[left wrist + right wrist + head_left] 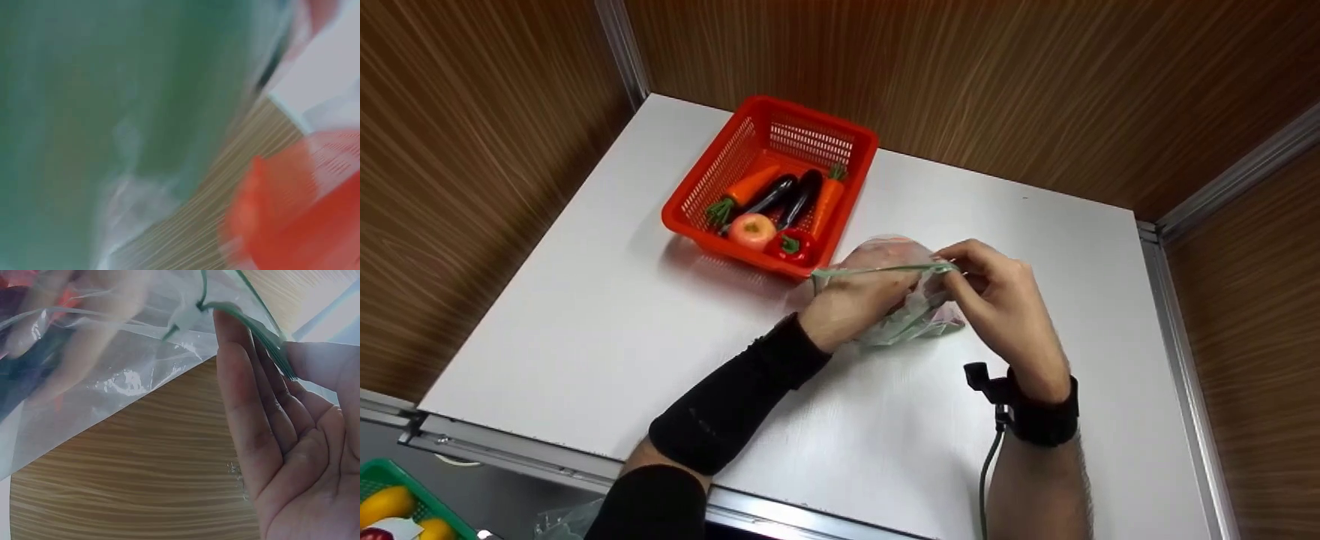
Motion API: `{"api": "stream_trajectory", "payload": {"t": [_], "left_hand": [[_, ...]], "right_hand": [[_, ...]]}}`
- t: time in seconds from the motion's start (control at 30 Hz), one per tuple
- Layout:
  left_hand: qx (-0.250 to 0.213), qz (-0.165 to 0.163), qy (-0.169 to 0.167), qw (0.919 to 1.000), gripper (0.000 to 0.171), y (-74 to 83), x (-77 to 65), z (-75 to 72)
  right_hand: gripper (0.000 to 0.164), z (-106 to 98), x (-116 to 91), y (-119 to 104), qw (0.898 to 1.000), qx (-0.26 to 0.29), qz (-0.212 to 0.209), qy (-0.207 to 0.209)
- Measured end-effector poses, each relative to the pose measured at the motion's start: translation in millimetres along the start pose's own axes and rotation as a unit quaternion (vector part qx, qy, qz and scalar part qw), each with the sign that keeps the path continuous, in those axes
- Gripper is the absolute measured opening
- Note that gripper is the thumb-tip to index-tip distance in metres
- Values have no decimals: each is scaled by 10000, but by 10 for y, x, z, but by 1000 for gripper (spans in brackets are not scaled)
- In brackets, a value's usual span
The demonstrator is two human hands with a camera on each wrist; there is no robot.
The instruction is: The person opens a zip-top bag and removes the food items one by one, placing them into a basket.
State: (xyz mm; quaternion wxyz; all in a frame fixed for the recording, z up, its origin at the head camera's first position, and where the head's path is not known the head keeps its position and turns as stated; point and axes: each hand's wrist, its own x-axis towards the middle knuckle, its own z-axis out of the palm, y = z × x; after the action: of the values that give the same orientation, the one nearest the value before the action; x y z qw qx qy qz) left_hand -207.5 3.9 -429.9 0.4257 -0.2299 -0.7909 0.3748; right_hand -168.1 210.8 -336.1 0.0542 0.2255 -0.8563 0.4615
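Observation:
A clear plastic zip bag with a green-edged mouth is in front of me, just right of the red basket. My left hand reaches through the mouth into the bag. Blurred fingers show through the film in the right wrist view, beside dark and reddish contents; whether they grip anything is unclear. My right hand pinches the green edge of the bag between thumb and fingertips. Green blur fills much of the left wrist view.
The red plastic basket holds carrots, eggplants, an apple and a red bell pepper. Wooden panels surround the white table. At lower left, a green basket with yellow fruit stands below the table.

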Motion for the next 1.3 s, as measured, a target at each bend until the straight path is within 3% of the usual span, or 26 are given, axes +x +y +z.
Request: {"api": "stream_trajectory", "payload": {"t": [0.03,0.07,0.1,0.13,0.2,0.23,0.3,0.4,0.5,0.57,0.63,0.73,0.77,0.83,0.87,0.9,1.0,1.07,1.2,1.3], "left_hand": [[100,73,-25,9999,27,-57,-22,-71],[-258,119,-152,9995,24,-128,-35,-152],[-1142,65,-307,9930,21,-202,-39,-230],[-1894,73,-487,9807,18,-282,-51,-303],[-3656,-116,-758,9276,12,-445,-71,-438],[-4379,-244,-747,8956,10,-532,-80,-493],[-4931,-242,-829,8657,9,-719,-110,-563],[-5712,-296,-724,8171,24,-1026,-233,-593],[-6559,-461,-396,7524,43,-1339,-400,-550],[-7005,-646,-99,7106,45,-1524,-526,-502],[-7205,-887,282,6872,43,-1681,-649,-452],[-7307,-1466,962,6598,40,-1847,-795,-369],[-7281,-1707,1197,6530,40,-1878,-820,-335],[-7107,-2246,1481,6500,39,-1917,-854,-250],[-6977,-2501,1524,6537,38,-1925,-858,-192],[-6817,-2752,1445,6623,37,-1926,-858,-124],[-6398,-3407,825,6839,38,-1880,-813,149],[-6198,-3698,254,6917,40,-1810,-771,379],[-5885,-4131,-816,6902,40,-1615,-731,825],[-5679,-4308,-1364,6879,40,-1486,-746,1076]], "right_hand": [[22,-17,2,3,9999,71,43,72],[22,-34,3,7,9998,128,84,143],[22,-51,5,12,9996,160,123,214],[22,-68,6,18,9993,151,151,291],[22,-98,11,32,9987,176,201,423],[21,-112,13,40,9984,188,229,486],[21,-140,16,53,9978,122,255,602],[22,-177,22,70,9968,47,304,744],[22,-210,25,79,9961,-7,327,825],[23,-226,31,82,9958,21,327,858],[23,-236,39,85,9957,122,325,855],[24,-241,52,86,9955,275,344,834],[23,-242,54,84,9954,310,354,829],[23,-245,54,78,9957,262,373,812],[23,-246,51,76,9958,212,380,807],[22,-248,47,76,9959,157,386,802],[22,-253,27,82,9960,45,404,791],[22,-252,15,91,9960,21,414,795],[21,-247,4,101,9959,53,413,805],[21,-246,5,97,9961,34,390,797]]}}
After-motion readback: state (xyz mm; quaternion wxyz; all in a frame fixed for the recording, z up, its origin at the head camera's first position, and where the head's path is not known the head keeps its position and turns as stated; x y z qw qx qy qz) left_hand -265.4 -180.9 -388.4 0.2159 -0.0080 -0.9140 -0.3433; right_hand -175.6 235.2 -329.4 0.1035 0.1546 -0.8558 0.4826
